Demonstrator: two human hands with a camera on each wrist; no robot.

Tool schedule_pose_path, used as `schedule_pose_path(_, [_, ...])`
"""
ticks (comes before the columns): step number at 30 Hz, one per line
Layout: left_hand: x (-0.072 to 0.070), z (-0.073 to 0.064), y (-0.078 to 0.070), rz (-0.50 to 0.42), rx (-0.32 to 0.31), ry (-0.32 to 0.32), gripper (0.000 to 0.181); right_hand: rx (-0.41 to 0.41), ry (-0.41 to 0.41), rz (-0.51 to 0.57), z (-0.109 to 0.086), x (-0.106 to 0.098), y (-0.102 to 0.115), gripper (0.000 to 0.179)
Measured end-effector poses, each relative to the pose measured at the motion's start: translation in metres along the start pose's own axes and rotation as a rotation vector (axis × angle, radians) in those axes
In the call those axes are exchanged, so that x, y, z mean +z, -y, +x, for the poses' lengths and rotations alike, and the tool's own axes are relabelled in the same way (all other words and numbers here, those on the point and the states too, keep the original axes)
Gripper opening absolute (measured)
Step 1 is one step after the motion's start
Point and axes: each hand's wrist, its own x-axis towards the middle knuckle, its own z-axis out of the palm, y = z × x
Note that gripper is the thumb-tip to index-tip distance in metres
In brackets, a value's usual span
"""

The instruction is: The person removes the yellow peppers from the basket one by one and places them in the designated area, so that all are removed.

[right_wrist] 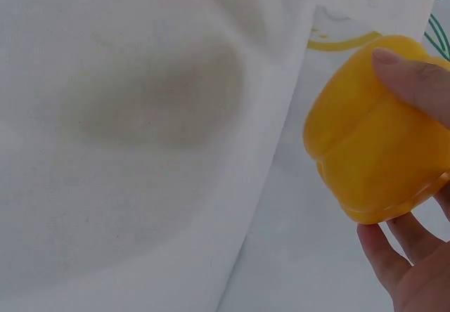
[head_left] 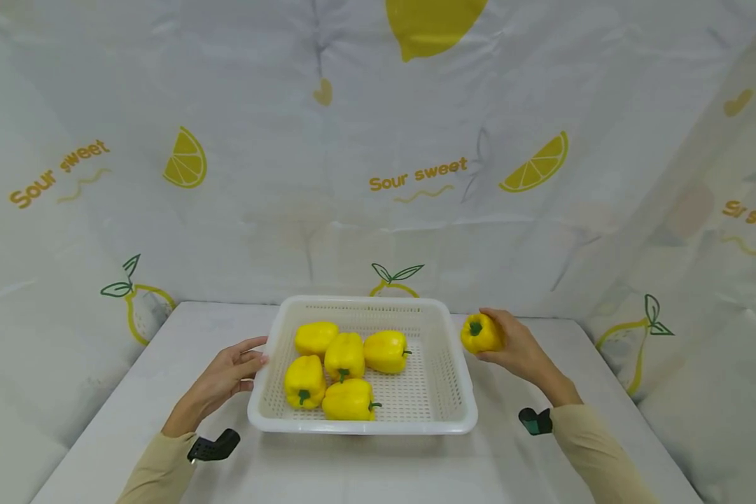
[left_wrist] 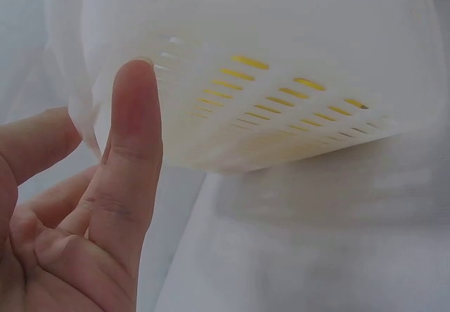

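Observation:
A yellow bell pepper (head_left: 481, 333) with a green stem is held in my right hand (head_left: 518, 348), just off the basket's right rim. In the right wrist view, the thumb lies on one side of the pepper and the fingertips (right_wrist: 380, 245) on the other. My left hand (head_left: 222, 376) is at the left side of a white plastic basket (head_left: 456, 381). The left wrist view has its thumb (left_wrist: 133, 122) by the slotted outer wall and a finger reaching behind the rim. Inside the basket, several yellow bell peppers (head_left: 344, 355) lie together toward the left.
The basket stands on a white-covered table (head_left: 327, 469). Behind and at both sides hangs a white sheet (head_left: 277, 210) printed with lemons and lettering. Dark bands (head_left: 214, 446) are worn at both wrists.

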Motion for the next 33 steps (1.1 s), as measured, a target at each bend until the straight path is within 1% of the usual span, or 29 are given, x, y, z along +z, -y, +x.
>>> schedule_pose_path(4, [0.000,0.001,0.000,-0.001,-0.005,-0.008,0.069,0.007,0.022,-0.023,0.003,0.002,-0.010,0.079])
schedule_pose_path(11, [0.001,0.002,0.000,-0.011,-0.005,-0.009,0.070,0.007,0.065,-0.120,0.007,0.007,-0.024,0.075])
schedule_pose_path(16, [0.002,0.002,0.001,-0.009,-0.009,-0.020,0.069,0.025,0.097,-0.138,0.009,0.012,-0.030,0.077])
schedule_pose_path(20, [0.002,0.002,0.002,-0.005,-0.006,-0.024,0.068,0.035,0.113,-0.160,0.011,0.017,-0.033,0.078])
schedule_pose_path(27, [0.002,0.000,0.002,-0.004,0.001,-0.021,0.069,0.076,0.176,-0.193,0.012,0.026,-0.037,0.078])
schedule_pose_path(33, [0.002,-0.001,0.003,-0.004,0.006,-0.021,0.069,0.094,0.194,-0.210,0.013,0.029,-0.035,0.079])
